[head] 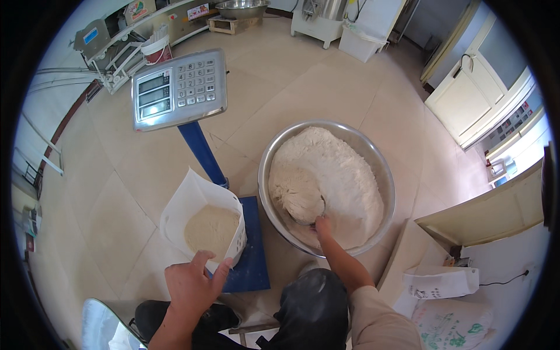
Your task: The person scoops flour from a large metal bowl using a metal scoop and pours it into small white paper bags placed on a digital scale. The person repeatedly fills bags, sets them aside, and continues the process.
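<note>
A wide stainless steel basin (390, 188) on the tiled floor holds a large heap of pale flour-like powder (350, 175). My right hand (323, 225) is closed on a metal scoop (323, 204), mostly hidden under a mound of the powder. To the left, a white bag (175, 214), partly filled with similar powder, stands with its mouth up on the blue platform scale (256, 262). My left hand (210, 267) is at the bag's near edge, thumb and forefinger on either side of the rim; whether they pinch it is unclear.
The scale's display head (179, 89) rises on a blue post beyond the bag. At right are a low cabinet (396, 258), a printed white bag (442, 282) and a filled sack (453, 323). A white machine (317, 26) and plastic bin (359, 43) stand farther back.
</note>
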{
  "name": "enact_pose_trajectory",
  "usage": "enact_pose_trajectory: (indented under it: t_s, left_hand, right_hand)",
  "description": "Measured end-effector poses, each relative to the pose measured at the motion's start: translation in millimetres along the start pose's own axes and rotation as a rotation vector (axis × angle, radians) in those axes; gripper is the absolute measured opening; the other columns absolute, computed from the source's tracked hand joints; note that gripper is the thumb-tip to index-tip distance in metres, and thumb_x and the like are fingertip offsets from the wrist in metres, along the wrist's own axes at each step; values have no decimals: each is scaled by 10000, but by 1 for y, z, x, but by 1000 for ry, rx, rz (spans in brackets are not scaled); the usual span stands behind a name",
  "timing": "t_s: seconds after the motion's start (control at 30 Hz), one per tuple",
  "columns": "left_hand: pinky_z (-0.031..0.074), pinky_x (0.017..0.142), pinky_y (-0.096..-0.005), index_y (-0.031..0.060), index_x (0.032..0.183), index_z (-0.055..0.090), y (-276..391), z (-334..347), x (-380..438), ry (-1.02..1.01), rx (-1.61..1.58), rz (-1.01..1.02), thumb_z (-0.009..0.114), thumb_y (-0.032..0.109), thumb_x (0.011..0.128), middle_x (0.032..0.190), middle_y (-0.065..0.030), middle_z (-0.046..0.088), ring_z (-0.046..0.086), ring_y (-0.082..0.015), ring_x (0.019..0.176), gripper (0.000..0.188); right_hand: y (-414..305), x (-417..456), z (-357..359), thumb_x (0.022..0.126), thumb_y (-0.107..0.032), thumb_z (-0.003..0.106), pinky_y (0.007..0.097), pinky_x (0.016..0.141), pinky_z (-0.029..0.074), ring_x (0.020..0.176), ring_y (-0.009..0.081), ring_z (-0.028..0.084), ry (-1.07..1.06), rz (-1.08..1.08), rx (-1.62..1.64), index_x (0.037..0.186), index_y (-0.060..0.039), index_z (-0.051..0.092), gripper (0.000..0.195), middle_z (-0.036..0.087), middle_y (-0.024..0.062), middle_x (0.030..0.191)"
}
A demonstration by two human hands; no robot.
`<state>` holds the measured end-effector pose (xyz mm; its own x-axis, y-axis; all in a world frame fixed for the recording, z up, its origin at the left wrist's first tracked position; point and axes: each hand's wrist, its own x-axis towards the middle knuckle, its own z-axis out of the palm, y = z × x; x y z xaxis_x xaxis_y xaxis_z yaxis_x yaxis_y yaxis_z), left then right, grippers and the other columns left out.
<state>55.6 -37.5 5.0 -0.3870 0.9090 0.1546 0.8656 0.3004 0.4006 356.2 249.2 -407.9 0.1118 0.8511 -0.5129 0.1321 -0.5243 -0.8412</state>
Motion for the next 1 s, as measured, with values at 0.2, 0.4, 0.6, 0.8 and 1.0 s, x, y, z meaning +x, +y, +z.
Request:
enact_pose_trajectory:
  t_s: [0.2, 0.4, 0.6, 0.8, 1.0]
  left_hand:
    - [431, 470, -372, 94, 903, 724, -1, -10, -9, 71, 11, 19, 826, 373, 851, 475, -32, 544, 574, -256, 419, 302]
    - [480, 486, -408, 98, 926, 720, -7, -3, -12, 107, -9, 37, 776, 458, 877, 490, -64, 570, 625, -293, 466, 368]
    - [524, 557, -459, 98, 1065, 717, -10, 3, -30, 22, 45, 66, 728, 547, 880, 627, -145, 671, 699, -357, 611, 486]
    - [526, 570, -453, -7, 1190, 669, -16, -7, -40, -69, 34, 84, 667, 528, 917, 661, -144, 686, 700, -334, 625, 600]
    - [512, 559, -472, 36, 990, 660, -24, 7, -42, 29, -38, 153, 721, 491, 871, 630, -138, 660, 681, -341, 607, 474]
  right_hand:
    - [-26, -58, -86, 928, -185, 532, 384, 482, 592, 542, 245, 666, -6, -7, -19, 1230, -19, 553, 345, 668, 146, 733]
    - [-48, -83, -94, 927, -157, 537, 389, 472, 581, 525, 252, 662, -15, -64, 95, 1120, -33, 528, 230, 671, 153, 708]
    - [-104, -117, -128, 929, -168, 543, 362, 448, 564, 520, 242, 660, -28, -157, 92, 1061, -59, 532, 172, 677, 147, 705]
    - [-217, -178, -143, 906, -165, 554, 334, 429, 543, 510, 212, 649, -208, -300, -35, 1062, -50, 584, 196, 675, 138, 709]
    - [-359, -270, -102, 885, -155, 573, 319, 388, 504, 466, 191, 620, -406, -376, -338, 1006, -20, 632, 190, 658, 113, 695]
